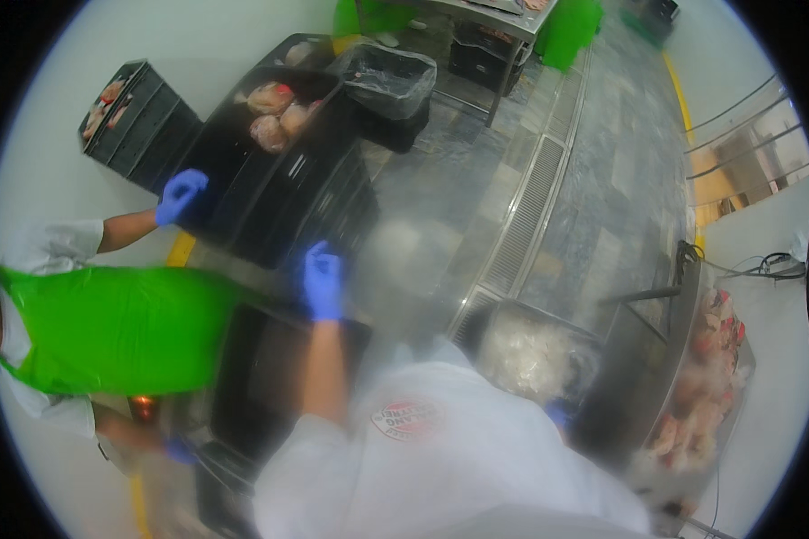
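My left hand (pixel 323 280), in a blue glove, reaches forward beside the near corner of a stack of black crates (pixel 319 202). Its fingers are loosely curled and slightly blurred, a gap shows between thumb and fingers, and I see nothing in them. Only a sliver of my blue-gloved right hand (pixel 558 415) shows past my white coat, beside a dark bin holding crumpled clear plastic bags (pixel 528 357); its fingers are hidden. Several wrapped pieces of what looks like poultry (pixel 274 112) lie in the top crate. Another black crate (pixel 265 373) sits low to the left of my forearm.
At left stands a co-worker in a green apron (pixel 121 328), one blue-gloved hand (pixel 182 195) at the crates. A bag-lined black bin (pixel 391 81) stands beyond them. Right, meat pieces (pixel 697 400) lie on a metal table. A drain grate (pixel 530 211) crosses the floor.
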Motion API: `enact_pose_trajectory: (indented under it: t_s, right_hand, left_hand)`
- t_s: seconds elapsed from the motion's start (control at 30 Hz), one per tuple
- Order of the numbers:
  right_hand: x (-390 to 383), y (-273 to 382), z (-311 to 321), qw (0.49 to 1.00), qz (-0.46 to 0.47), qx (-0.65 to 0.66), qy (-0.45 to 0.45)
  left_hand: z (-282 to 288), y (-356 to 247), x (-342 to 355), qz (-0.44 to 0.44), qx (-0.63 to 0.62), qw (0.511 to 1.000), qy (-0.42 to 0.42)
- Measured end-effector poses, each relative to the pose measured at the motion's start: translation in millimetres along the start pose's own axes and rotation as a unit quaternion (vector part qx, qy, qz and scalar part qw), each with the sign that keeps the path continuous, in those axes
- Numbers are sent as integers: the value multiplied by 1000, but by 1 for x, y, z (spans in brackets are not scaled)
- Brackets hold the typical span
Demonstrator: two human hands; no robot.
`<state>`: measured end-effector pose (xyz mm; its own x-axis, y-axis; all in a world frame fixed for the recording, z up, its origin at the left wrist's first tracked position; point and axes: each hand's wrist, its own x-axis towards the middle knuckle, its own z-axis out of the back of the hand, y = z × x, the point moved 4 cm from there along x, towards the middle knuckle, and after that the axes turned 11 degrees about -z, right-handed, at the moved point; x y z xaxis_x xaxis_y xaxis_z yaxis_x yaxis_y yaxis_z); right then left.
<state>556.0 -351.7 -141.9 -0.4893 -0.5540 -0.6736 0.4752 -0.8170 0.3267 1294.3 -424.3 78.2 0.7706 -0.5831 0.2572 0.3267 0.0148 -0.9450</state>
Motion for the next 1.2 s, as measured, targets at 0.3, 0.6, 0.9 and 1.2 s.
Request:
enact_pose_trajectory:
  t_s: [0.3,0.6,0.9,1.2]
  right_hand:
    - [4,95,-50,993,-98,12,64]
    - [182,375,6,992,81,71,59]
    - [311,527,22,962,248,-112,7]
    - [226,587,60,966,-126,79,-212]
  left_hand:
    - [-163,35,108,-116,66,982,131]
    - [-297,123,206,-23,284,944,168]
    - [-380,216,234,228,470,793,314]
    - [-680,220,448,-363,547,395,642]
